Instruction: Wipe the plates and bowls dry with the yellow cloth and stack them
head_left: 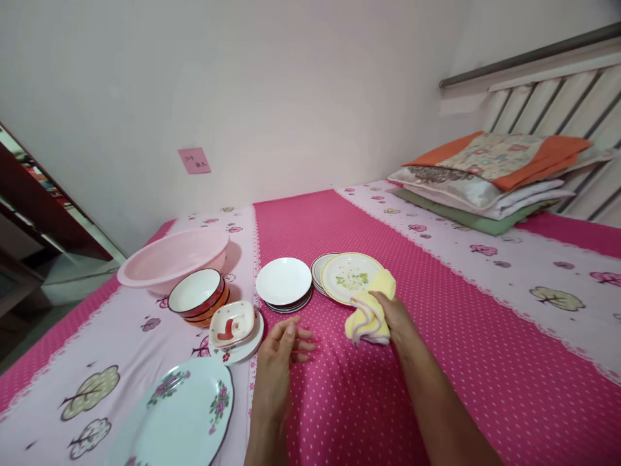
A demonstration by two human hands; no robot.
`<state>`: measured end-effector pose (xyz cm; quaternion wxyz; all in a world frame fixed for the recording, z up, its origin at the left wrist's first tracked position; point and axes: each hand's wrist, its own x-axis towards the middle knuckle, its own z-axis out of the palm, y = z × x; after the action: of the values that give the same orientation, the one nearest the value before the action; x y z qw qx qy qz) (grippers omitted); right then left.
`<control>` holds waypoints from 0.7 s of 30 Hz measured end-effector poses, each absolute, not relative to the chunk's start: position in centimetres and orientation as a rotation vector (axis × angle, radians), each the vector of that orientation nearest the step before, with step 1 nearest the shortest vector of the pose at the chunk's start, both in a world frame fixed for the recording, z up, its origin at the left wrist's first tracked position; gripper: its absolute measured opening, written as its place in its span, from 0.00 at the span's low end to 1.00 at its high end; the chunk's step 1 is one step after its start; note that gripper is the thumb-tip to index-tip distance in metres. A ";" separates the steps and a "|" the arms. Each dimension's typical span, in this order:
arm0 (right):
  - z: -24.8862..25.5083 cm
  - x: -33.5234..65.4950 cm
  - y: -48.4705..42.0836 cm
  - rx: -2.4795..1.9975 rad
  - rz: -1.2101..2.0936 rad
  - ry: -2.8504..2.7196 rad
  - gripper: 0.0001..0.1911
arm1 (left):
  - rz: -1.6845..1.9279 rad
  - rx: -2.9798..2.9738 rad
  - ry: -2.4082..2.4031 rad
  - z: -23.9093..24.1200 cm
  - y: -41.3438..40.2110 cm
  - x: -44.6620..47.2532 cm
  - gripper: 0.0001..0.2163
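Pink first: seeing a basin (172, 255) at far left, with stacked bowls (194, 294) just in front of its near right side. Spotting a big floral plate (177, 414) closest to the camera, then a small square dish (233, 320) on a saucer (242, 353). Finding the left hand (281, 346) next, with fingers loosely curled apart and holding nothing, just on the near side of the white plates (284, 279). Scanning right, catching the yellow-rimmed plate (342, 275) topping another stack on the dotted pink cover (330, 395). Gripping a yellow cloth (371, 320) with the right hand's (391, 314) fingers, and overlapping that plate's right edge with it. Guessing at contact, not swearing to it. Having the plate ahead and leftward of those fingers, so counting the right hand as nearer. Getting no long axis from something that round, but reading the cloth as slanting from the rim toward the camera.
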<state>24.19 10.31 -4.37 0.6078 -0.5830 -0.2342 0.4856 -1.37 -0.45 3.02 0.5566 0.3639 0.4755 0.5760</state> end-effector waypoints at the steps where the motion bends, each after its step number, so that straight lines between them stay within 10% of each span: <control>1: -4.6 24.0 10.5 -1.343 1.135 -0.542 0.16 | 1.362 0.862 1.112 2.9 -0.4 -1.5 0.27; 21: -3.8 25.1 11.7 -1.668 0.811 -0.836 0.19 | 1.351 0.847 1.147 3.0 -0.3 -1.0 0.27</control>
<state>25.09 11.65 -3.82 0.5258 -0.6975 -0.3496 0.3389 -1.02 -0.31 3.02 0.5554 0.3589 0.4855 0.5719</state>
